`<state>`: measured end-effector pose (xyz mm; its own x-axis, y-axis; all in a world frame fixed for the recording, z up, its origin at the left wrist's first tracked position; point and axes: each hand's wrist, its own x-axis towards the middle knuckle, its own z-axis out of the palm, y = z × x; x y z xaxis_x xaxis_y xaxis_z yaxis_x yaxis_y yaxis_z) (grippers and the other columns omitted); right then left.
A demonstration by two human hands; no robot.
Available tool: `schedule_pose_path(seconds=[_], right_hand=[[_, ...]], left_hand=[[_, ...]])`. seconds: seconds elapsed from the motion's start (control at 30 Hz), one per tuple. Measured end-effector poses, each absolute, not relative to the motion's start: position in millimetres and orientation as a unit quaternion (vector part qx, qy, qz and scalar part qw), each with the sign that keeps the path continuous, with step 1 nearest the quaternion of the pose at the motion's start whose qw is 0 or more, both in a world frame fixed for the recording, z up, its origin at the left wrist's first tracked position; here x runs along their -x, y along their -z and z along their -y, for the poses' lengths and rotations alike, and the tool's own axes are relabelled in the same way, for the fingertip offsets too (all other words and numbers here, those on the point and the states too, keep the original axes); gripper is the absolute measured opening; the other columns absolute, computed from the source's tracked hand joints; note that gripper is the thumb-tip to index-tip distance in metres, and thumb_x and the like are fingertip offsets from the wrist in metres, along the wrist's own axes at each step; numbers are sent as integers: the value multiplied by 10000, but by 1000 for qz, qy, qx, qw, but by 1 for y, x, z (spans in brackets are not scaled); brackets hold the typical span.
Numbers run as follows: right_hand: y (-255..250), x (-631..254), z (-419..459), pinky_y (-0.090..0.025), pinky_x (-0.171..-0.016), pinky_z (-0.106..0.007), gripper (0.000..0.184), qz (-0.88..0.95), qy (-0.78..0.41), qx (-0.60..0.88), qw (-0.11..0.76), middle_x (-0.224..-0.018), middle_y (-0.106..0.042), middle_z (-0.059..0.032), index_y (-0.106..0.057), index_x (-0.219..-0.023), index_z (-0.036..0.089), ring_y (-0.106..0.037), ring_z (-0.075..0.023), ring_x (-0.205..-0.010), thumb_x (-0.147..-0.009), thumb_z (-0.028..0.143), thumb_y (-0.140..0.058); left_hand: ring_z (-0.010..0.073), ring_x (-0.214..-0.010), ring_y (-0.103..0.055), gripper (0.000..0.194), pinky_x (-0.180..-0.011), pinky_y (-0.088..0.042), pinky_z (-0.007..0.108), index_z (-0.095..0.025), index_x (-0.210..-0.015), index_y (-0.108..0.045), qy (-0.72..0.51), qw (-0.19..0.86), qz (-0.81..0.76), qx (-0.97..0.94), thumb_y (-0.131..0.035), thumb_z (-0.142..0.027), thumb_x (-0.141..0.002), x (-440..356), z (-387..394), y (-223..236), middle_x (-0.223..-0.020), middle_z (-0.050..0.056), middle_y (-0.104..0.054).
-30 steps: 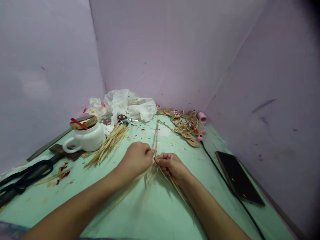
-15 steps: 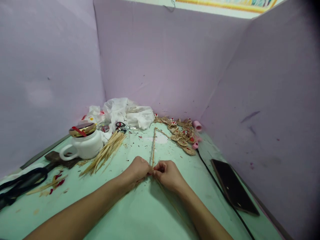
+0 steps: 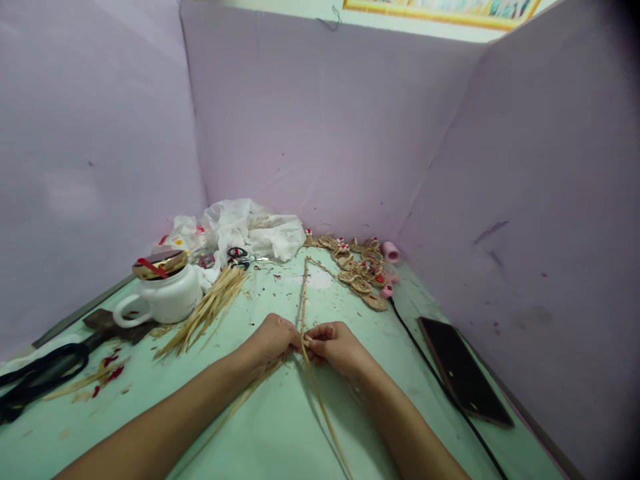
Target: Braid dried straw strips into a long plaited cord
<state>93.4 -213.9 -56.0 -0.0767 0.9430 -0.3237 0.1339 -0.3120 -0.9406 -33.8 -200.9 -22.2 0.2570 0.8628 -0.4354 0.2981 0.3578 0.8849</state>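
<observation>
A thin straw braid (image 3: 305, 291) runs away from my hands over the green table, bends at its far end and trails toward the woven pieces. My left hand (image 3: 275, 339) is closed on the near end of the braid, with straw strands passing back under that wrist. Close beside it, my right hand (image 3: 333, 343) pinches a straw strand between thumb and fingertips. One loose straw strand (image 3: 323, 407) hangs down toward me between the forearms. The exact crossing of the strands is hidden by my fingers.
At left stand a white lidded mug (image 3: 170, 293), a bundle of dry straw (image 3: 210, 307) and large black-handled scissors (image 3: 50, 367). Small scissors (image 3: 237, 255) lie by a white plastic bag (image 3: 255, 230). Woven straw pieces (image 3: 363, 270), a black cable (image 3: 430, 370) and a phone (image 3: 465, 370) are at right.
A loose strand now lies between the forearms in the middle, where before it ran nearer the right forearm. Both hands stay together at the braid; the view has shifted slightly.
</observation>
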Motion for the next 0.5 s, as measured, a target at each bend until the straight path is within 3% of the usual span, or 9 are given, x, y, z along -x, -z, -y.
schedule_pose_path(seconds=[0.2, 0.37, 0.5], right_hand=[[54, -90, 218, -359, -488, -187, 165, 455, -620, 515, 377, -469, -551, 27, -619, -572, 111, -446, -54, -437, -526, 68, -466], [58, -89, 217, -336, -414, -193, 349, 434, -603, 548, 385, -467, -558, 38, -586, -855, 109, -462, -79, -395, -522, 63, -495], [55, -90, 217, -312, -385, -186, 182, 409, -601, 563, 393, -425, -521, 42, -549, -687, 117, -437, -66, -359, -516, 60, -521]], left_hand=[[25, -256, -156, 158, -313, -66, 194, -157, -382, -389, -221, 616, -542, -526, -478, -116, -506, 36, 197, 28, -281, -82, -268], [24, -257, -173, 115, -306, -87, 189, -149, -406, -423, -212, 616, -546, -527, -472, -114, -503, 36, 196, 29, -289, -81, -294], [25, -260, -160, 90, -307, -76, 190, -155, -438, -423, -208, 618, -535, -537, -486, -149, -502, 38, 194, 35, -297, -89, -280]])
